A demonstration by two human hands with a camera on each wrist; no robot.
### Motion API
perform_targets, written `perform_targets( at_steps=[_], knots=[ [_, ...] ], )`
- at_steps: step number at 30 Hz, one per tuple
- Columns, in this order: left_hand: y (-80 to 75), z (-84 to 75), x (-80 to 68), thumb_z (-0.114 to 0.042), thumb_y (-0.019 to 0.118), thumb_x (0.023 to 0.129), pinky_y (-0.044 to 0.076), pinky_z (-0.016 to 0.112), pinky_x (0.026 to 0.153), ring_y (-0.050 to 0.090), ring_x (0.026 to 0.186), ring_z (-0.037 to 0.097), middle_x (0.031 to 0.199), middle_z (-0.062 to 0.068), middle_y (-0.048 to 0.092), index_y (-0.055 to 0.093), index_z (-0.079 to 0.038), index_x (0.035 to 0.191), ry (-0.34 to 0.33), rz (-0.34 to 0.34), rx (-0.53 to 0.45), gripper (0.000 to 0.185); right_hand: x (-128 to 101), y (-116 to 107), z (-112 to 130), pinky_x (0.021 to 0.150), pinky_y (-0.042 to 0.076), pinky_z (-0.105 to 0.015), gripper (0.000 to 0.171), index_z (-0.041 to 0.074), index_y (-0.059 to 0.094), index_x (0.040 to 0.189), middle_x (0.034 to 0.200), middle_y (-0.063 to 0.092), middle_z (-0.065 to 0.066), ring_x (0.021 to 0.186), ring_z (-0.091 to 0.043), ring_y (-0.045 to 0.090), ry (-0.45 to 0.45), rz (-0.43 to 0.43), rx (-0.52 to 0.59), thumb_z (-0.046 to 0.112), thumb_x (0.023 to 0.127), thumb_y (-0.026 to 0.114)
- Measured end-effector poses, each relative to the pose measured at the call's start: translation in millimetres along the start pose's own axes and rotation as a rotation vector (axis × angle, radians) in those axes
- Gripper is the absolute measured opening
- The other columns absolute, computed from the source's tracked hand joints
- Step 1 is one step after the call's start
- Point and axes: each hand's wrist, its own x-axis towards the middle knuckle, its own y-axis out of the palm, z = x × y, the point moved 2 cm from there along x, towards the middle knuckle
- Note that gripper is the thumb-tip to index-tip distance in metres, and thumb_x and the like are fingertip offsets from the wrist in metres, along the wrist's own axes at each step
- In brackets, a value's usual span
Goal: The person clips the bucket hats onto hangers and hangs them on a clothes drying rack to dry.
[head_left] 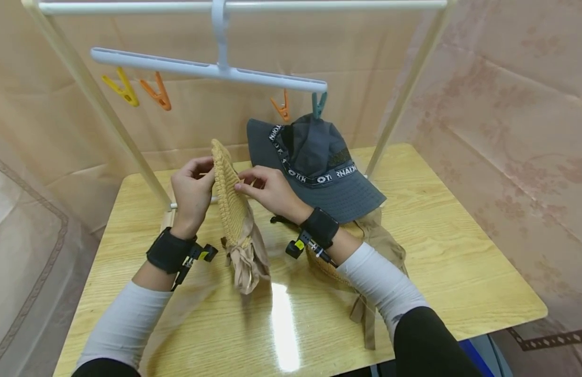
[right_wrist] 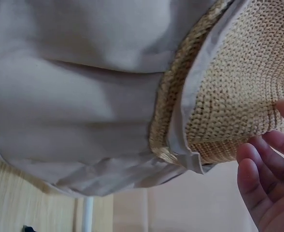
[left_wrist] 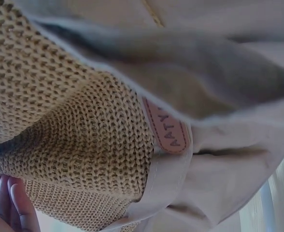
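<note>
A straw-coloured knitted sun hat [head_left: 232, 209] with beige cloth is held upright above the table, its cloth hanging down. My left hand [head_left: 192, 191] pinches its knitted edge from the left. On the other side my right hand [head_left: 274, 192] pinches the knit between thumb and fingers. A brown leather label [left_wrist: 166, 126] shows where knit and cloth meet in the left wrist view. The right wrist view shows my right fingertips [right_wrist: 250, 176] at the knitted edge. A dark grey bucket hat [head_left: 314, 157] hangs behind my right hand, gripped by a teal clothespin [head_left: 319, 104].
A pale blue hanger [head_left: 215, 70] hangs tilted from a white rack bar [head_left: 338, 6], carrying a yellow clothespin [head_left: 123, 88] and two orange clothespins [head_left: 157, 91]. Another beige piece with straps [head_left: 382, 238] lies on the wooden table [head_left: 460, 256] under my right forearm.
</note>
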Motion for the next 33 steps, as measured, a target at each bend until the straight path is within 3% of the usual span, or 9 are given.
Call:
perform_targets(
  at_steps=[9,16,25,28,33],
  knots=[
    [3.5,-19.8,-0.3,-0.012,0.065,0.081,0.047,0.013,0.063,0.058,0.068,0.000,0.076,-0.013,0.062,0.067,0.002,0.098,-0.021,0.002,0.040,0.022,4.3,-15.7,2.4,0.060,0.044,-0.020,0.023,0.010,0.066,0.102,0.086,0.063,-0.003,0.067,-0.009,0.054,-0.026,-0.052,-0.041,0.024,0.085,0.062],
    [7.7,-18.3,7.4,-0.011,0.066,0.079,0.046,0.014,0.063,0.056,0.066,-0.001,0.074,-0.015,0.061,0.068,0.003,0.093,0.025,-0.014,0.048,0.020,12.0,-44.3,6.7,0.066,0.044,-0.022,0.023,0.012,0.065,0.102,0.092,0.065,-0.003,0.073,-0.009,0.055,-0.001,-0.133,-0.080,0.027,0.086,0.060],
    [21.4,5.1,20.3,-0.018,0.069,0.077,0.046,0.015,0.064,0.058,0.067,0.001,0.074,-0.015,0.062,0.070,-0.003,0.091,0.048,-0.023,0.039,0.020,21.9,-78.4,6.4,0.070,0.047,-0.023,0.025,0.009,0.066,0.102,0.091,0.067,-0.006,0.077,-0.012,0.059,0.076,-0.232,-0.088,0.027,0.086,0.060],
    [23.7,4.5,19.8,-0.016,0.069,0.077,0.046,0.015,0.064,0.057,0.066,0.001,0.074,-0.014,0.062,0.070,-0.002,0.091,0.042,-0.018,0.035,0.019,22.6,-81.3,4.4,0.074,0.048,-0.022,0.024,0.011,0.067,0.101,0.093,0.067,-0.006,0.080,-0.012,0.061,0.091,-0.245,-0.110,0.027,0.086,0.060],
    [28.1,-11.1,13.0,-0.010,0.067,0.077,0.046,0.015,0.063,0.056,0.065,0.000,0.074,-0.010,0.064,0.069,0.003,0.090,0.023,-0.007,0.012,0.019,24.2,-84.5,1.9,0.074,0.047,-0.023,0.023,0.011,0.067,0.098,0.090,0.067,-0.006,0.078,-0.012,0.060,0.118,-0.288,-0.151,0.029,0.086,0.061]
  ],
)
